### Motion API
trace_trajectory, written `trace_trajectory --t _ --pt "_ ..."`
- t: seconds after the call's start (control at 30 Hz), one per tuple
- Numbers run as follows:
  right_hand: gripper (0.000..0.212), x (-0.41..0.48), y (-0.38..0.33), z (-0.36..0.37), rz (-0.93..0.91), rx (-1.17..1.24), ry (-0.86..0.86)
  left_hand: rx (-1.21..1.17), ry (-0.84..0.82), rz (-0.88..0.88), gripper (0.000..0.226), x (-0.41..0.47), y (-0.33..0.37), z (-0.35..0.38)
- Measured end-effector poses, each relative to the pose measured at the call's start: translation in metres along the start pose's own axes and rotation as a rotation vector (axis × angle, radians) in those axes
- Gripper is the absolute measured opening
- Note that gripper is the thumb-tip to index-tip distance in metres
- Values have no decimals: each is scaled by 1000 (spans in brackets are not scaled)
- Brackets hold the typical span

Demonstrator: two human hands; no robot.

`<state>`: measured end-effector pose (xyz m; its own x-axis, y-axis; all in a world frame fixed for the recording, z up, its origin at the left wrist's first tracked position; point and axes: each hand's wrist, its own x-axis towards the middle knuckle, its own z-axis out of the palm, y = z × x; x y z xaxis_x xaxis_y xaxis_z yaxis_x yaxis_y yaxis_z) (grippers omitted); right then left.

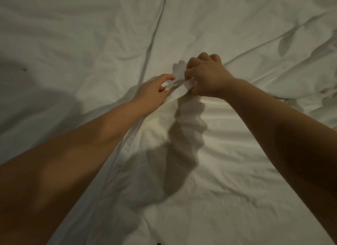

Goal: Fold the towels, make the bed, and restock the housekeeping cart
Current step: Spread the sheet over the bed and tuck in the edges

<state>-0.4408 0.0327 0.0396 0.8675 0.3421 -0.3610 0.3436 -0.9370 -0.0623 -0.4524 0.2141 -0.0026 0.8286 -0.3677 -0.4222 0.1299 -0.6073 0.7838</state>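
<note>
White bed linen fills the whole head view. A rumpled white duvet (87, 44) covers the far part, with long creased edges running across it. Nearer to me lies a smoother white sheet (228, 162). A corner of the white cloth (179, 90) is bunched up at the middle. My right hand (206, 76) is closed in a fist around that corner. My left hand (155, 89) sits just left of it, fingers curled and pinching the same fold. Both bare forearms reach in from the bottom edge.
A puffed heap of duvet (300, 71) rises at the right. Dark shadow lies over the cloth at the left (27, 98). No towels or cart are in view.
</note>
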Motion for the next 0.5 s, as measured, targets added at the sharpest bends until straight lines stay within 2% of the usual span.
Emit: trace_trajectory --t 0.1,0.2,0.3,0.4,0.5 --pt "38 4 13 -5 15 20 -96 66 54 -32 25 10 -1 0" --pt "44 8 15 -9 1 50 -140 204 29 -84 17 22 4 2" --pt "30 13 9 -12 -22 -7 16 234 -3 -58 29 34 18 7" --pt "20 19 2 -16 15 -90 217 60 132 -147 29 44 21 -3" --pt "19 30 -11 -18 -4 -95 290 -130 182 -289 29 52 6 -21"
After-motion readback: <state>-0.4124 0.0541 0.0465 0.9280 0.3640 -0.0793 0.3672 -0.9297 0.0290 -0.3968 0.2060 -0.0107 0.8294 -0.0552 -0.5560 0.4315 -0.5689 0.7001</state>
